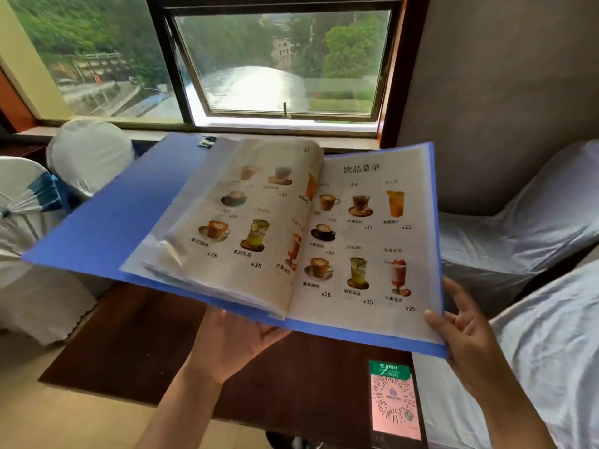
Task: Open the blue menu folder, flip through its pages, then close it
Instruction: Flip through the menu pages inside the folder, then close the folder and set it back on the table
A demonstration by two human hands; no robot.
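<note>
Blue menu folder (107, 222) is held open above the table (129, 345), spine running near edge to far, carried on the flat left hand (227, 345) (fingers hidden beneath). The right-hand page (372, 176) is touched at its near corner by the thumb of the spread right hand (470, 338).

The folder (107, 222) is plain mid-blue. Its pages (382, 241) are cream, printed with black lettering and drinks in brown, yellow-green, orange and pink-red. The table (136, 345) is dark reddish brown. At its near right corner a card (393, 400) shows a green band above a pink speckled code. The chair covers (90, 153) are white, one with a blue sash (42, 192).
</note>
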